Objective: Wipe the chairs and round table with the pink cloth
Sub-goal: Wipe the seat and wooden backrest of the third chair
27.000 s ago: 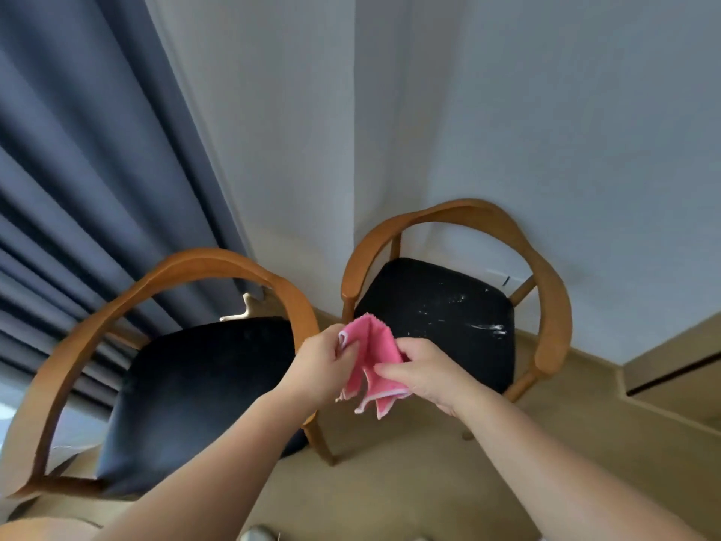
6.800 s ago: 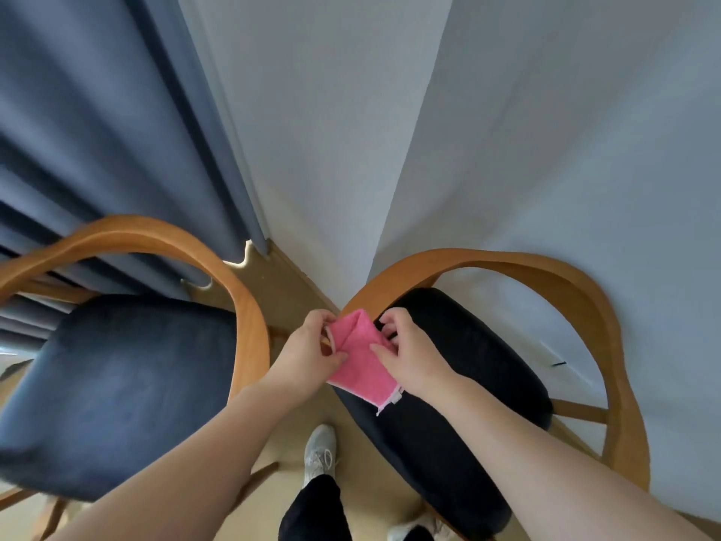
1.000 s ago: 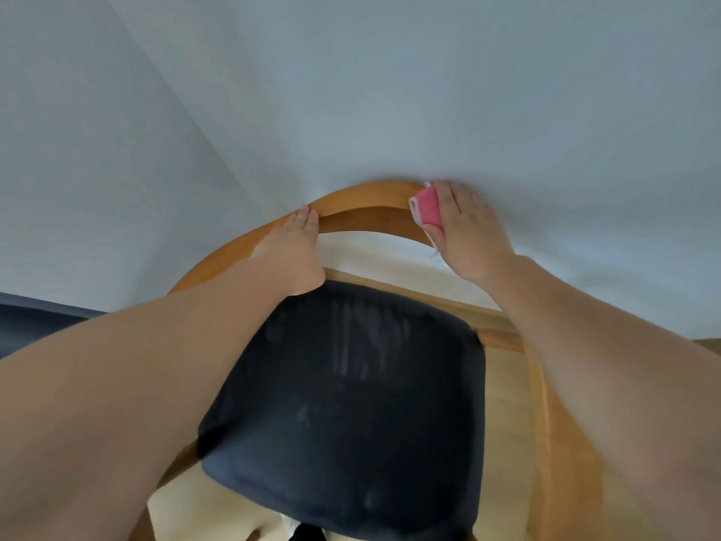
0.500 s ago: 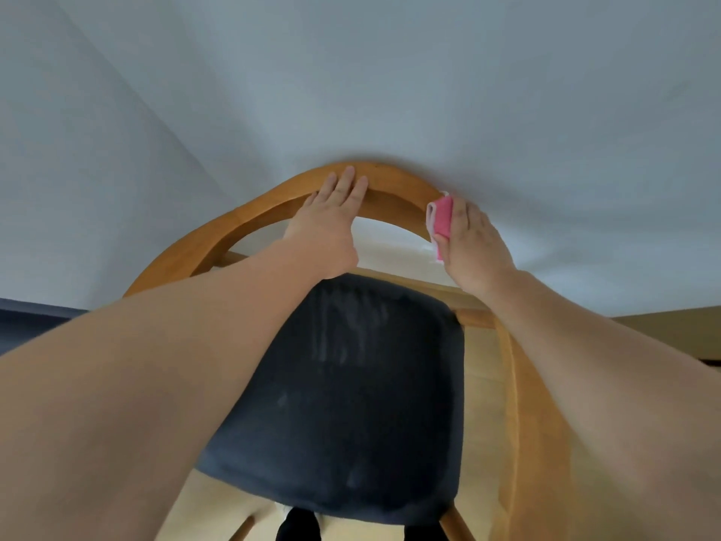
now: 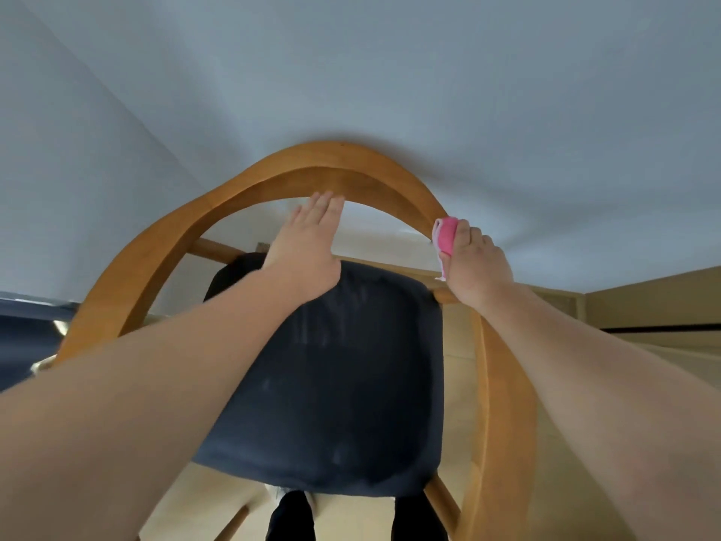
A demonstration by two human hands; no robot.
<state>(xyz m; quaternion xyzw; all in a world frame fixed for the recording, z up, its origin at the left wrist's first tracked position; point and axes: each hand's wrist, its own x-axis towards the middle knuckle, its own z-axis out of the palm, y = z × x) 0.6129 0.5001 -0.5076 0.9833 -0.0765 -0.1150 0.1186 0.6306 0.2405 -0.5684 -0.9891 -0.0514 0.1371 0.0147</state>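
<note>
A chair with a curved wooden back rail and a dark seat cushion fills the view from above. My right hand grips the folded pink cloth against the right bend of the rail, where the rail turns down into the armrest. My left hand lies flat, fingers together, with the fingertips touching the inner edge of the rail's top. Pale streaks show on the cushion. The round table is not in view.
White walls stand close behind the chair, meeting in a corner at the left. A dark blue curtain shows at the left edge. Beige floor and a wooden skirting lie to the right. My dark trouser legs show below the seat.
My right hand has slid the cloth rightward and down along the rail over the last second. My left hand moved along the rail towards its top and now lies flat there.
</note>
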